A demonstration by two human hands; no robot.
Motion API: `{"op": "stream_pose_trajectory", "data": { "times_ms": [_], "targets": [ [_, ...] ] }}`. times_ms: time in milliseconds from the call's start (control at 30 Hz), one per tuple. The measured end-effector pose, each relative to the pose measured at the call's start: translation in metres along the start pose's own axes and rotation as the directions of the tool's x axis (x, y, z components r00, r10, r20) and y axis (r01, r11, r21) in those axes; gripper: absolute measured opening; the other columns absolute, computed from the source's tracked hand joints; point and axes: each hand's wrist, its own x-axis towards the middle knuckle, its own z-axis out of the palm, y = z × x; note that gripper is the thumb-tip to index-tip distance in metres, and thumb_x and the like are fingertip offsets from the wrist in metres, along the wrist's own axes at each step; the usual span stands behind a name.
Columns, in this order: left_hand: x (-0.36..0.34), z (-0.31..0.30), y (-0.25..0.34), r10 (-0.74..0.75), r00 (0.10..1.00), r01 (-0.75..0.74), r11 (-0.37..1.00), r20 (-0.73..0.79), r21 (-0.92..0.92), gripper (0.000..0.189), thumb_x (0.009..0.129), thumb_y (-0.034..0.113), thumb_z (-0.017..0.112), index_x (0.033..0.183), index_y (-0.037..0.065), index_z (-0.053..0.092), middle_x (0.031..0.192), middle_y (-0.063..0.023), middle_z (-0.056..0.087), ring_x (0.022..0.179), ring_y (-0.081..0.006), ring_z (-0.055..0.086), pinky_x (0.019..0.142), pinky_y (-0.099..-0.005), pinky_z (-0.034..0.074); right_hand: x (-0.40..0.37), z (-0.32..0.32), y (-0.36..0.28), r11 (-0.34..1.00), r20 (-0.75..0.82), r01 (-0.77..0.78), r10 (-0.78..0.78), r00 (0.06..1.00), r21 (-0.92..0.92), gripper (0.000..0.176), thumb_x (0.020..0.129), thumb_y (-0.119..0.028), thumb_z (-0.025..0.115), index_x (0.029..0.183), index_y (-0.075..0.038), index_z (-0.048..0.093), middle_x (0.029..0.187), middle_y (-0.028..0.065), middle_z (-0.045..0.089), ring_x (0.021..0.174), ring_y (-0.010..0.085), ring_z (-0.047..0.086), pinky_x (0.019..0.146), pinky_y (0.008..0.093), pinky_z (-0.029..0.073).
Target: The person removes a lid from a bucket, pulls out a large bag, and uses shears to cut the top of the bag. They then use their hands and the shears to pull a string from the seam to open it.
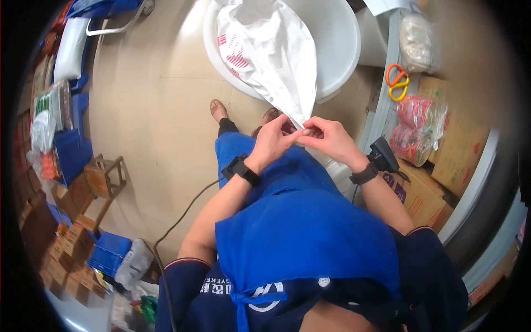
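A white sack (276, 52) with red print lies over a big white tub (343, 47), and its narrow end reaches toward me. My left hand (274, 141) pinches that end from the left, fingers closed on the white material. From the right, my right hand (329, 139) grips the same end, thumb and fingers pressed together. Both hands meet in front of my blue apron (304, 238). Exactly what lies between the fingertips is partly hidden.
On the right, a shelf holds orange-and-yellow scissors (397, 83), pink-wrapped packs (415, 130) and cardboard boxes (423, 193). Leftward stand a wooden stool (105, 177), blue crates (73, 155) and stacked cartons (74, 249). A cable (188, 213) runs from my left wrist.
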Motion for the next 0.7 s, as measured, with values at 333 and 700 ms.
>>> {"op": "stream_pose_trajectory", "data": {
  "times_ms": [333, 700],
  "targets": [
    [-0.038, 0.015, -0.021, -0.013, 0.985, -0.029, 0.969, -0.169, -0.247, 0.017, 0.086, 0.015, 0.06, 0.095, 0.001, 0.062, 0.082, -0.0048, 0.064, 0.074, -0.0093, 0.058, 0.067, -0.0234, 0.047, 0.023, -0.022, 0.022, 0.887, 0.192, -0.231, 0.165, 0.967, 0.401, 0.014, 0.086, -0.014, 0.059, 0.085, -0.001, 0.062, 0.071, 0.0027, 0.061, 0.063, 0.0092, 0.058, 0.059, 0.0232, 0.048],
    [-0.025, 0.039, 0.001, -0.145, 0.979, 0.092, 0.942, -0.146, -0.322, 0.018, 0.084, 0.019, 0.064, 0.086, 0.001, 0.066, 0.07, -0.0028, 0.064, 0.062, -0.0074, 0.056, 0.057, -0.0232, 0.045, 0.011, -0.011, 0.012, 0.928, 0.08, -0.178, 0.16, 0.984, 0.327, 0.012, 0.084, -0.014, 0.062, 0.083, -0.002, 0.062, 0.072, -0.0001, 0.059, 0.063, 0.0065, 0.052, 0.06, 0.0213, 0.043]
  ]
}}
